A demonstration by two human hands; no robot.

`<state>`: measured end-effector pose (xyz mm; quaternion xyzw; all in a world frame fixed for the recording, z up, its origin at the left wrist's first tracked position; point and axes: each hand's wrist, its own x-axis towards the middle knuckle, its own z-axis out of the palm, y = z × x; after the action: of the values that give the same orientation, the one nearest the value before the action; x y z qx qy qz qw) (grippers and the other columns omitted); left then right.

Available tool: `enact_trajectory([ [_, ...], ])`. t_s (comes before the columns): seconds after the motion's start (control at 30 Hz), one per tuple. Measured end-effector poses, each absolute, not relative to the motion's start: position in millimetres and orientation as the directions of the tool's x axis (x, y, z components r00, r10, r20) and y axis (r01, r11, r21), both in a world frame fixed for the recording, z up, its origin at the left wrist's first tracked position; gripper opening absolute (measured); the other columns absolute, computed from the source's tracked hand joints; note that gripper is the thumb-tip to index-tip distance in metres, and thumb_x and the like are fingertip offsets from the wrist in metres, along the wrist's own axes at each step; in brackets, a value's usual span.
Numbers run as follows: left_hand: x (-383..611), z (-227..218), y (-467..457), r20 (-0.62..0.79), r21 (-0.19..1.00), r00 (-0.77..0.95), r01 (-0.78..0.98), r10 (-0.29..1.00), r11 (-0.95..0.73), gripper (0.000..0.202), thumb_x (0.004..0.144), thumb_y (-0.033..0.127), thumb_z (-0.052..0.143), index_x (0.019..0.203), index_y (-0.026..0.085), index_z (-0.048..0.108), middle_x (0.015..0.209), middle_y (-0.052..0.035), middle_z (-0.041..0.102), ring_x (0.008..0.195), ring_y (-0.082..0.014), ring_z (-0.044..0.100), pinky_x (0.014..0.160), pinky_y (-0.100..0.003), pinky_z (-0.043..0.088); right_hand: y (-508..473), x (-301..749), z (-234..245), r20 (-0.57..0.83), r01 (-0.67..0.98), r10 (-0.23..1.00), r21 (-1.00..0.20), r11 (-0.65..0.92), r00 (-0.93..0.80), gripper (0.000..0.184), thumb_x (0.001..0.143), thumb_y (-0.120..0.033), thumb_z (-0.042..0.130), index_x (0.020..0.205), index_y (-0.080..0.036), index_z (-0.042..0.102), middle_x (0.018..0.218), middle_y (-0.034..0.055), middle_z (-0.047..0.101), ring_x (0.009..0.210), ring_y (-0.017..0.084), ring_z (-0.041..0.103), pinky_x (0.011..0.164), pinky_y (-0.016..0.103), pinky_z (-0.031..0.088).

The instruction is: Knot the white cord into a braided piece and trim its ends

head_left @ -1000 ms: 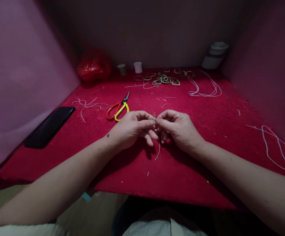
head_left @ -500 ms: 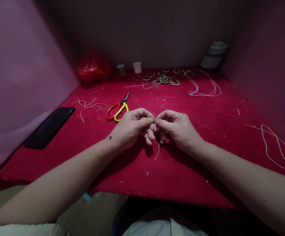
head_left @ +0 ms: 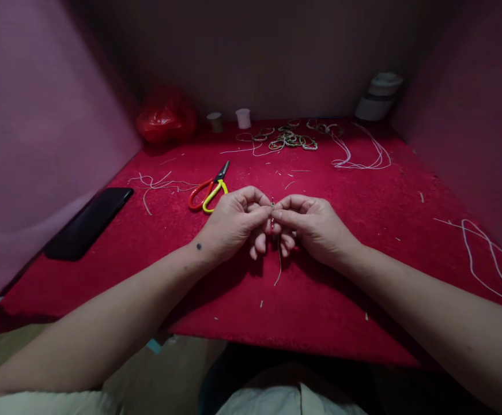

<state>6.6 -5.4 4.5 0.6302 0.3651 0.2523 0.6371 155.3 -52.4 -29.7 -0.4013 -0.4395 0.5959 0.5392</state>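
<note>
My left hand (head_left: 233, 222) and my right hand (head_left: 313, 223) meet fingertip to fingertip over the middle of the red felt table (head_left: 328, 300). Between them both pinch a small braided cord piece (head_left: 272, 208) that stands upright. A pale loose end of the cord (head_left: 279, 268) hangs down from it to the felt. Both hands are closed in a pinch, with the other fingers curled under.
Orange and yellow scissors (head_left: 210, 190) lie just left of my left hand. A black phone (head_left: 87, 222) sits at the left edge. At the back are a red bag (head_left: 164, 118), two small cups (head_left: 242, 118), a pile of braided cords (head_left: 291, 139) and white strings (head_left: 363, 155). More string (head_left: 479, 253) lies right.
Both hands have stayed in place and shifted only slightly; the fingers have worked the cord piece a little, and the lower fingers of both hands have spread down.
</note>
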Motion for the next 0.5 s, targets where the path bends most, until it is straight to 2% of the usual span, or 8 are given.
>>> enact_trajectory([
  [0.1, 5.6, 4.9, -5.8, -0.128, 0.988, 0.605, 0.145, 0.786, 0.049, 0.008, 0.084, 0.019, 0.055, 0.083, 0.017, 0.047, 0.056, 0.0047, 0.061, 0.032, -0.0075, 0.052, 0.028, -0.015, 0.042, -51.5, 155.2, -30.6, 0.003, -0.302, 0.995, -0.953, -0.027, -0.098, 0.017, 0.081, -0.028, 0.065, 0.072, -0.015, 0.058, 0.062, -0.0026, 0.063, 0.038, 0.007, 0.053, 0.038, 0.020, 0.043],
  [0.27, 7.2, 4.2, -8.2, -0.128, 0.988, 0.605, 0.144, 0.786, 0.050, 0.009, 0.084, 0.020, 0.054, 0.084, 0.019, 0.045, 0.055, 0.0053, 0.061, 0.033, -0.0088, 0.054, 0.028, -0.015, 0.040, -52.6, 153.0, -27.1, 0.035, -0.135, 0.999, -0.990, 0.029, -0.037, 0.019, 0.085, -0.030, 0.060, 0.073, -0.016, 0.057, 0.059, -0.0028, 0.063, 0.038, 0.007, 0.056, 0.033, 0.016, 0.035],
  [0.5, 8.9, 0.9, -9.5, -0.108, 0.992, 0.590, 0.112, 0.800, 0.052, 0.010, 0.084, 0.019, 0.052, 0.084, 0.020, 0.042, 0.051, 0.0075, 0.058, 0.032, -0.0086, 0.053, 0.029, -0.014, 0.038, -52.9, 150.5, -26.4, 0.020, -0.150, 0.999, -0.988, 0.026, 0.041, 0.015, 0.085, -0.026, 0.058, 0.074, -0.016, 0.056, 0.060, -0.0027, 0.063, 0.038, 0.008, 0.056, 0.035, 0.018, 0.039],
])
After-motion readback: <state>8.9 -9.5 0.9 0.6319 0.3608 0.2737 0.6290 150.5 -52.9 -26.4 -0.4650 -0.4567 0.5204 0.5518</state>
